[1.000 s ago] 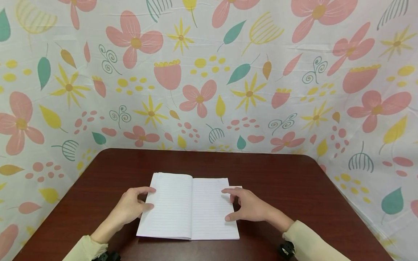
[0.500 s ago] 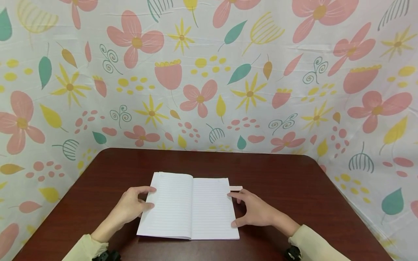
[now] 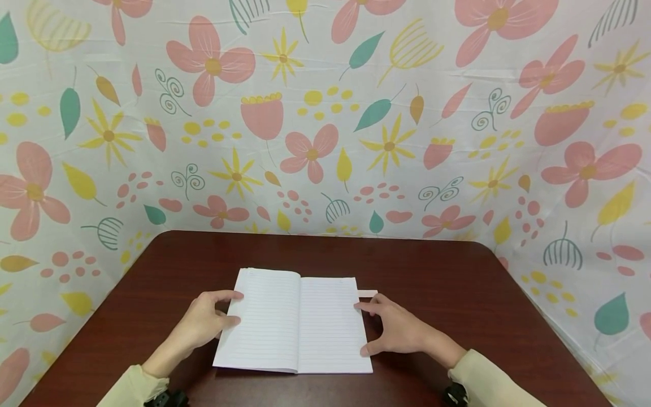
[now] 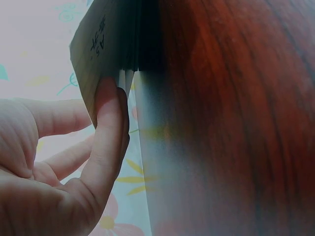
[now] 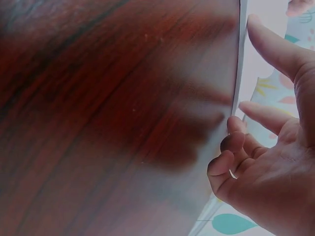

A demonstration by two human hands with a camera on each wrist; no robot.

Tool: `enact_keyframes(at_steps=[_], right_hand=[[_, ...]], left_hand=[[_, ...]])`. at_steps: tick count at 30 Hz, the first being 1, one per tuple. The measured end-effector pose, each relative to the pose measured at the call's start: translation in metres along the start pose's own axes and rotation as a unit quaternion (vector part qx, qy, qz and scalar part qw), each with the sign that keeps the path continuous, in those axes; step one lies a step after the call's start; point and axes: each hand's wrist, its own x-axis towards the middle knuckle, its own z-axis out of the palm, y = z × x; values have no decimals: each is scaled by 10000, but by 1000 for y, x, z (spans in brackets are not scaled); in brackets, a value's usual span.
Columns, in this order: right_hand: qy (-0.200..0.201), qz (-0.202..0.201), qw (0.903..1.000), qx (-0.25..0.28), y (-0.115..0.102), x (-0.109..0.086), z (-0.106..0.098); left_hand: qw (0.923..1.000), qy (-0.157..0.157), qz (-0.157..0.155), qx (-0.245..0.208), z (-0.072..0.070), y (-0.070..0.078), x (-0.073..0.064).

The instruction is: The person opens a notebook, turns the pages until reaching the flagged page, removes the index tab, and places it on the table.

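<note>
An open lined notebook lies on the dark wooden table, both visible pages blank. At its left edge my left hand grips the left half, thumb and index finger on top. In the left wrist view, other fingers press under the raised cover, which bears handwriting with "A5". My right hand rests at the right page's outer edge, thumb near the lower corner and index finger higher up. The right wrist view shows its remaining fingers loosely bent beside the edge.
A narrow white strip sticks out past the notebook's upper right edge. The table has rounded far corners. Behind and beside it hangs a floral cloth. Each wrist carries a black device near a pale sleeve.
My right hand has slid rightward and slightly toward me, from over the right page to its outer edge, uncovering more of the white strip. The left hand and notebook have stayed put.
</note>
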Motion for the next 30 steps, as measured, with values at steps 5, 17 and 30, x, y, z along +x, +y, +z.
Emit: enact_keyframes(at_steps=[5, 17, 30], right_hand=[[-7, -31, 10000, -71, -1, 0, 0], [73, 89, 9999, -25, -3, 0, 1], [453, 94, 9989, -70, -3, 5, 7]], left_hand=[[10000, -13, -14, -9, 0, 0, 1], [10000, 14, -39, 68, 0, 0, 1], [10000, -25, -7, -10, 0, -1, 2]])
